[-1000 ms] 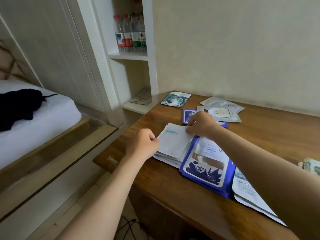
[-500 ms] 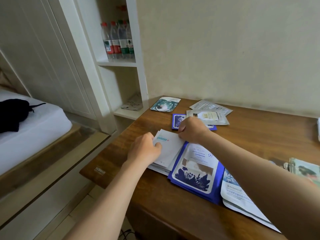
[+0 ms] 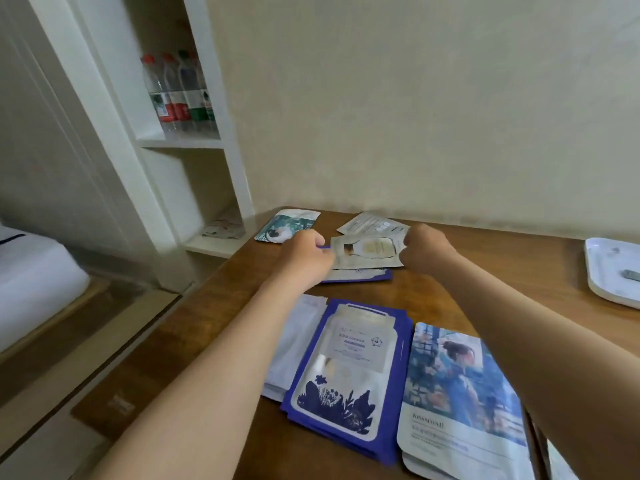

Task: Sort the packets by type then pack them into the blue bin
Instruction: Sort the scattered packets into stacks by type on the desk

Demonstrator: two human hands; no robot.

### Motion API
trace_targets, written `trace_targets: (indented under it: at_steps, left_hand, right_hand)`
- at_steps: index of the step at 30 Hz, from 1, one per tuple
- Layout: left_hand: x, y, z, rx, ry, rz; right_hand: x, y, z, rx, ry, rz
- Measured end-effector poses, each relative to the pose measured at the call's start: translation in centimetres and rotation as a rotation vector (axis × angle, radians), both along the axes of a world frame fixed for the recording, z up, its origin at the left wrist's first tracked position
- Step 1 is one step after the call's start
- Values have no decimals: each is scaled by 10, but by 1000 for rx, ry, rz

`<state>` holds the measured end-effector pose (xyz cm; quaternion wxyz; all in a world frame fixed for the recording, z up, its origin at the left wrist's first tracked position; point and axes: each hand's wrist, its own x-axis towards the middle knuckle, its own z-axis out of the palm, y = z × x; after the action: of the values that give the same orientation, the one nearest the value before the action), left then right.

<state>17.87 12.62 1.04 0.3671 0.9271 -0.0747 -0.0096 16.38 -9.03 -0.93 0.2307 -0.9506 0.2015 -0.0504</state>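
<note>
On the wooden desk point(image 3: 450, 299), my left hand point(image 3: 304, 254) and my right hand point(image 3: 424, 249) pinch the two ends of a silver-grey packet point(image 3: 367, 251) at the far middle. It lies over a blue packet point(image 3: 360, 274). Behind it sits another silver packet point(image 3: 370, 223), and a teal packet point(image 3: 287, 226) lies at the far left corner. Near me lie three sorted stacks: white packets point(image 3: 298, 344), blue floral packets point(image 3: 349, 379) and pale-blue packets with a woman's picture point(image 3: 457, 403). No blue bin is in view.
A white tray point(image 3: 613, 271) holding a small grey item sits at the desk's right edge. White shelves to the left hold several water bottles point(image 3: 176, 95) and a folded cloth point(image 3: 225, 227). A bed point(image 3: 31, 275) stands at far left, below desk height.
Both hands left the white stack and reached forward to the silver-grey packet at the back. The camera has swung right and down, bringing the tray and the picture stack into view.
</note>
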Motion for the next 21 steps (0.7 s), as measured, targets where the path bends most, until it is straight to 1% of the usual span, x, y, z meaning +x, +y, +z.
trace_targets:
  at_steps: [2, 5, 7, 9, 11, 13, 18, 21]
  left_hand:
    - [16, -25, -1, 0, 27, 14]
    - [41, -48, -12, 50, 114, 77]
    - [53, -57, -19, 3, 175, 145]
    - [60, -63, -24, -90, 222, 188]
    - [67, -67, -28, -167, 226, 220]
    - [72, -68, -32, -243, 254, 247]
    - [75, -68, -30, -604, 398, 315]
    - [68, -72, -21, -762, 437, 277]
  right_hand:
    - [7, -12, -3, 106, 8, -83]
    - [19, -28, -13, 339, 3, -189]
    - [28, -35, -19, 458, 1, -236]
    - [34, -39, -22, 583, -21, -275]
    - [38, -39, -22, 698, -43, -315]
    - [38, -36, -21, 750, -31, -331]
    - [29, -31, -8, 951, 8, -307]
    - [17, -34, 6, 1067, -49, -270]
